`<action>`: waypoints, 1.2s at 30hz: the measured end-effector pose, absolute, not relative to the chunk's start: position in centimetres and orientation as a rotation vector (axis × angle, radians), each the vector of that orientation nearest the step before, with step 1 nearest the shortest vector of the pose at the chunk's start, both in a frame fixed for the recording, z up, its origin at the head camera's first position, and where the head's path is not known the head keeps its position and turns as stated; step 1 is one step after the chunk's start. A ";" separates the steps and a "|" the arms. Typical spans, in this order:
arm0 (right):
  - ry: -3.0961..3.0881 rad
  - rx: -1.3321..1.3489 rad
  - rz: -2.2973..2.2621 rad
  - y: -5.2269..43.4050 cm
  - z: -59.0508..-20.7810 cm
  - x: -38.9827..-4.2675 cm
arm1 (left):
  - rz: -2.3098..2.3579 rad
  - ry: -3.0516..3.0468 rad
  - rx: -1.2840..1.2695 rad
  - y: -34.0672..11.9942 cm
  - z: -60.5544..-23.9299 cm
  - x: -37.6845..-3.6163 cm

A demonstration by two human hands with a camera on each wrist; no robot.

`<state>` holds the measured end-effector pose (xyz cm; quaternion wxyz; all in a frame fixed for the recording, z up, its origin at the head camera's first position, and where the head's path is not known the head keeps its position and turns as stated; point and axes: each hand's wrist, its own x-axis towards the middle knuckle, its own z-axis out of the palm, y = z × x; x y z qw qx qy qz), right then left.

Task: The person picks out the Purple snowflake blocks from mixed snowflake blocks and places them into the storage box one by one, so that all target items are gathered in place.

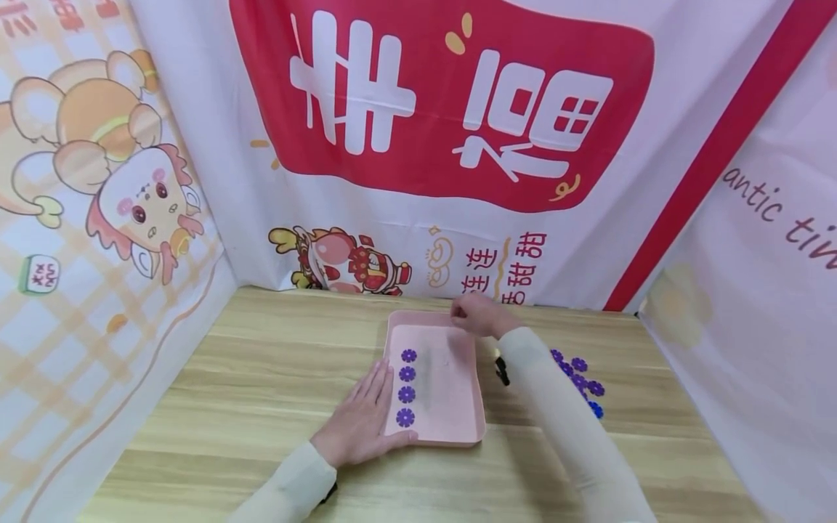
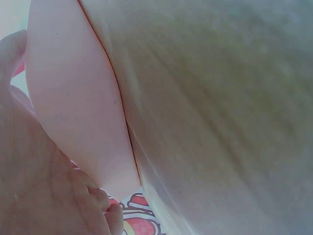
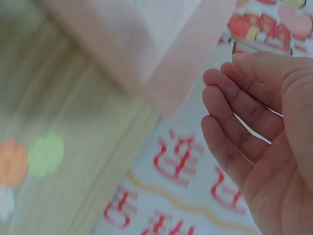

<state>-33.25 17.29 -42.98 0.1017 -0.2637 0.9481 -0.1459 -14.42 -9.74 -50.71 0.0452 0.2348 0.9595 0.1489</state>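
In the head view a shallow pink tray point(image 1: 451, 428) lies on the table. Several purple flower-shaped discs point(image 1: 407, 394) form a line along its left side. My left hand point(image 1: 360, 425) rests against the tray's near left corner, fingers stretched along the left side and thumb at the front rim. The left wrist view shows this hand beside the tray's pink wall point(image 2: 78, 93). Over the tray's far right corner is my right hand point(image 1: 480, 314). Its fingers are loosely curled in the right wrist view, apart from the tray wall point(image 3: 171, 78), and no piece shows in them.
A loose group of purple and blue discs point(image 1: 578, 381) lies right of the tray, partly behind my right forearm. An orange disc point(image 3: 12, 163) and a green disc point(image 3: 45, 154) appear blurred in the right wrist view. Printed cloth point(image 1: 445, 145) hangs behind the wooden table point(image 1: 275, 363).
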 end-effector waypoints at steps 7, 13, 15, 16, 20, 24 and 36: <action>2.878 -0.813 -0.419 24.4 -42.5 -33.4 | 0.449 2.919 0.711 -9.8 -50.7 -14.5; 2.886 -0.631 -0.402 30.7 -44.2 -32.2 | 0.445 2.904 0.698 -9.8 -50.7 -14.5; 2.871 -0.492 -0.401 32.7 -44.9 -31.9 | 0.441 2.904 0.695 -9.8 -50.7 -14.5; 2.866 -0.438 -0.410 33.6 -45.3 -31.7 | 0.440 2.904 0.693 -9.7 -50.7 -14.4; 2.859 -0.277 -0.486 36.5 -47.4 -30.9 | 0.443 2.903 0.688 -9.8 -50.6 -14.4; 2.872 -0.207 -0.604 37.9 -48.9 -29.9 | 0.448 2.899 0.688 -9.8 -50.5 -14.4; 2.907 -0.229 -0.619 37.7 -51.5 -29.4 | 0.448 2.906 0.686 -9.8 -50.8 -14.5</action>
